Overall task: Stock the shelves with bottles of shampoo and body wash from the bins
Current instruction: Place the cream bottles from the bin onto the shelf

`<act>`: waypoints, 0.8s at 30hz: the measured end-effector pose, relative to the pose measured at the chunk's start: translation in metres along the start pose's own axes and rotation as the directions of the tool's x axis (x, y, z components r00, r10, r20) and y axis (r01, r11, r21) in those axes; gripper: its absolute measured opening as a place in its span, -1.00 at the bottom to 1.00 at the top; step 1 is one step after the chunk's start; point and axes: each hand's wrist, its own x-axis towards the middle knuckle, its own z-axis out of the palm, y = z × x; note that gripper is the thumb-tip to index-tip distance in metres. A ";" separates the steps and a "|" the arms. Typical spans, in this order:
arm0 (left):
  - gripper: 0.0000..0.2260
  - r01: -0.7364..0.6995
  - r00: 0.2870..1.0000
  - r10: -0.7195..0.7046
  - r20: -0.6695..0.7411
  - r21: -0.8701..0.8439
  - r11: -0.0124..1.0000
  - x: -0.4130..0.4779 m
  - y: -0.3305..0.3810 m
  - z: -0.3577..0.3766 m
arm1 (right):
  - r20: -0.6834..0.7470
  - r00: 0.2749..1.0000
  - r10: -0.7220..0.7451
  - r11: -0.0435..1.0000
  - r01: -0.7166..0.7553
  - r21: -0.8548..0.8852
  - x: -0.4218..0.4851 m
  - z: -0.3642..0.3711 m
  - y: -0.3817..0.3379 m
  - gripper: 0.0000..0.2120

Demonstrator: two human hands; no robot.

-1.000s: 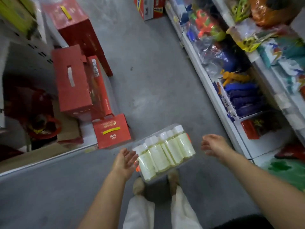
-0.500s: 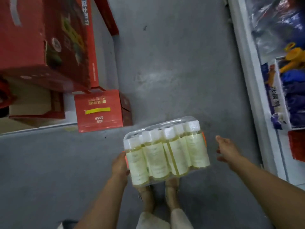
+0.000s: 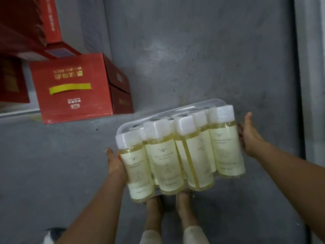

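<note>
Looks straight down on a clear shrink-wrapped pack of pale yellow bottles with white caps (image 3: 179, 155), held up in the air above a grey concrete floor (image 3: 193, 59).

Changed in the last half second: then carried by the left grip alone, with the right grip reaching in but apart from it. Now pressed at both ends.

Left grip (image 3: 114, 162): thumb laid up the pack's left end, fingers out of sight beneath, most likely curled under as support.

Right grip (image 3: 249, 138): spread nearly flat, palm and straight fingers against the pack's right end, thumb pointing up, closed round nothing.

Suggests a steadier two-sided carry, ready for the turn toward the shelves. No bottle shelved yet. Wrap appears sealed, so probably needs tearing open before stocking singly.

Around the pack:
- A red cardboard box with a yellow-green strip of tape (image 3: 73, 85), on the floor to the left and well apart from the pack.
- Taller stacked red cartons (image 3: 26, 23) behind the box, in the top left corner.
- The pale upright edge of a shelf unit (image 3: 311, 85) down the right side, its compartments out of view.
- Two feet (image 3: 184, 205) directly below the pack.

Nothing between pack and shelf edge. Only the red box crowds the aisle on the left.
</note>
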 end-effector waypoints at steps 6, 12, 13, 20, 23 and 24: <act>-0.37 -0.146 0.986 0.152 -0.062 0.093 0.985 0.011 -0.006 -0.016 | 0.015 0.997 -0.073 0.997 0.072 0.039 0.002 -0.013 0.009 -0.19; -0.38 -0.277 0.950 0.236 0.205 0.199 0.940 -0.017 -0.010 -0.020 | 0.171 0.980 -0.098 0.992 0.109 -0.058 -0.019 -0.005 0.000 -0.22; -0.33 -0.302 0.940 0.247 0.235 0.237 0.924 -0.018 -0.010 -0.020 | 0.217 0.971 -0.102 0.988 0.123 -0.089 -0.024 -0.003 -0.001 -0.22; -0.29 -0.361 0.924 0.277 0.263 0.361 0.860 -0.020 -0.011 -0.018 | 0.197 0.952 -0.235 0.942 0.273 -0.196 -0.026 0.004 0.007 -0.02; -0.16 -0.347 0.931 0.258 0.258 0.402 0.848 -0.019 -0.007 -0.020 | 0.146 0.954 -0.261 0.918 0.292 -0.268 -0.022 0.003 0.008 -0.02; -0.12 -0.339 0.934 0.250 0.254 0.416 0.844 -0.019 -0.006 -0.020 | 0.129 0.959 -0.251 0.919 0.278 -0.279 -0.015 0.000 0.011 -0.02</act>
